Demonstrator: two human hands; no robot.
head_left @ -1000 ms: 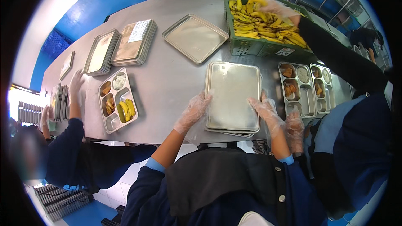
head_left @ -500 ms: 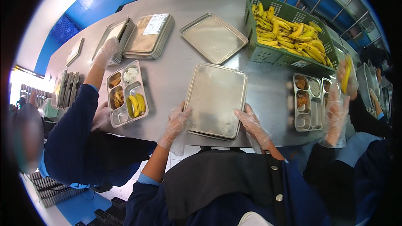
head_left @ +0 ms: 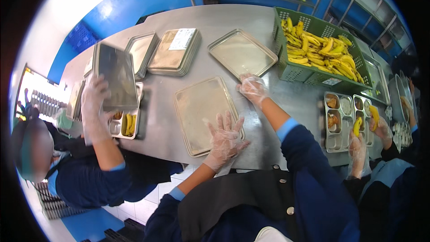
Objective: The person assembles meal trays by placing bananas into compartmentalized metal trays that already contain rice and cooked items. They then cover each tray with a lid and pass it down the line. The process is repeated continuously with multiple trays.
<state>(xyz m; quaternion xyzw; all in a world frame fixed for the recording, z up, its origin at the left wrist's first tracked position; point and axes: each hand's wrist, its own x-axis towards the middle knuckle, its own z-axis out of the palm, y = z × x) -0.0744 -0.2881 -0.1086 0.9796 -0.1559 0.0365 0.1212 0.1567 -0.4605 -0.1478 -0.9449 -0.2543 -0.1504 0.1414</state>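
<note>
A closed rectangular metal tray [head_left: 204,112] lies tilted on the steel table in front of me. My left hand [head_left: 225,142], in a clear plastic glove, rests on its near right part with the fingers spread. Farther off, a flat metal lid [head_left: 243,54] lies turned like a diamond. My right hand [head_left: 253,89], also gloved, has its bent fingers at the lid's near corner; the thumb is hidden. At left, a co-worker's gloved hand [head_left: 95,94] raises another metal lid [head_left: 115,78] over a compartment tray [head_left: 134,123] with bananas in it.
A green crate [head_left: 322,78] full of bananas [head_left: 320,49] stands at far right. Stacked lidded trays [head_left: 174,51] sit at far left, a paper sheet on top. At right a co-worker's hands [head_left: 358,145] hold bananas over filled compartment trays [head_left: 337,141].
My right hand has left the closed tray and reached forward to the far lid. My left hand has moved onto the tray's top. The left co-worker has lifted a lid. The view has shifted.
</note>
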